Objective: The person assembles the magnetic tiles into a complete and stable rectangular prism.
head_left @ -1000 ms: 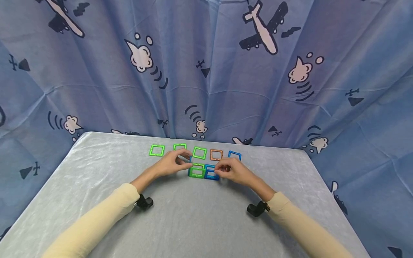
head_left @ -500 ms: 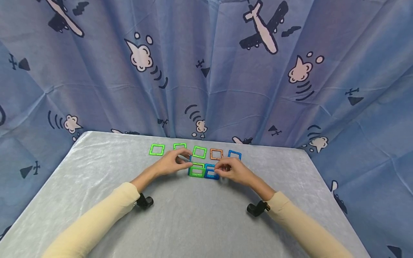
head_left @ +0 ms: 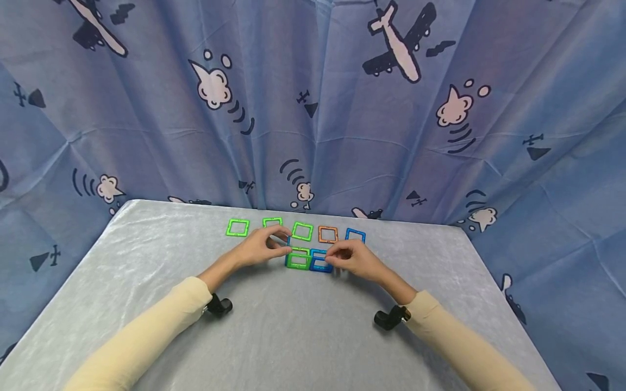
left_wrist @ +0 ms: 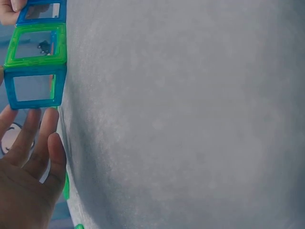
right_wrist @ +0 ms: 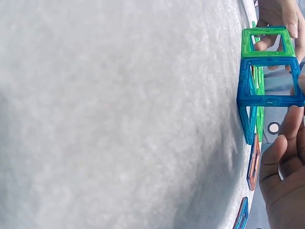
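In the head view, square magnetic tiles form a small box-like structure mid-table, with a green tile (head_left: pixel 298 266) and a blue tile (head_left: pixel 320 268) along its front. My left hand (head_left: pixel 258 247) holds its left end, thumb near the green tile's top corner and fingers bent round behind. In the left wrist view, those fingertips touch a blue end tile (left_wrist: pixel 35 103). My right hand (head_left: pixel 357 259) pinches the upper right part of the blue front tile, also in the right wrist view. Its thumb lies at the tile's edge there, and a fingertip meets the corner.
Behind the structure lies a row of flat tiles: a green one (head_left: pixel 237 227) at the left, more green, an orange one (head_left: pixel 328 234) and a blue one (head_left: pixel 356 234). A grey cloth covers the table (head_left: pixel 303 331). A patterned blue curtain (head_left: pixel 313 119) hangs beyond its far edge.
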A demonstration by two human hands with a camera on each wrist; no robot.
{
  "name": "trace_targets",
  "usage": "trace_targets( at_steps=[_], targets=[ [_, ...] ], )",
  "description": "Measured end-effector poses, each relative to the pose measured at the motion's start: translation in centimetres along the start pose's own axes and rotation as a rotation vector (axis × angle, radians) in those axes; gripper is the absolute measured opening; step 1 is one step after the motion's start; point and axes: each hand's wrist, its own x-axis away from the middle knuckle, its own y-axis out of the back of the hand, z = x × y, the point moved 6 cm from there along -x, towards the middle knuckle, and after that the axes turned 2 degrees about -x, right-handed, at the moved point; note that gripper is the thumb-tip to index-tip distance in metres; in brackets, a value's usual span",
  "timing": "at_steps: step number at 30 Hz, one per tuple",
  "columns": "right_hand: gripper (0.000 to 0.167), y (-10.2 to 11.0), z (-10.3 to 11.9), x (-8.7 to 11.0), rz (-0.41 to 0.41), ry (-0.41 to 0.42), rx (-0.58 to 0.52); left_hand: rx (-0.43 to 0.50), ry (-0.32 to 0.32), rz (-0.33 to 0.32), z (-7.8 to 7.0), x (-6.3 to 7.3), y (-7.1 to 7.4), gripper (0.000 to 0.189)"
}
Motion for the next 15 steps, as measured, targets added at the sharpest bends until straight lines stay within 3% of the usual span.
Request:
trace_targets(
  at_steps=[8,15],
  targets=[
    [0.009,0.6,0.0,0.2,-0.011,0.006,-0.011,-0.006,0.014,0.002,0.0,0.0,0.0,0.043],
    [0.021,2.6,-0.9,0.7,-0.091,-0.078,-0.022,-0.009,0.014,-0.002,0.2,0.0,-0.1,0.044]
  ],
)
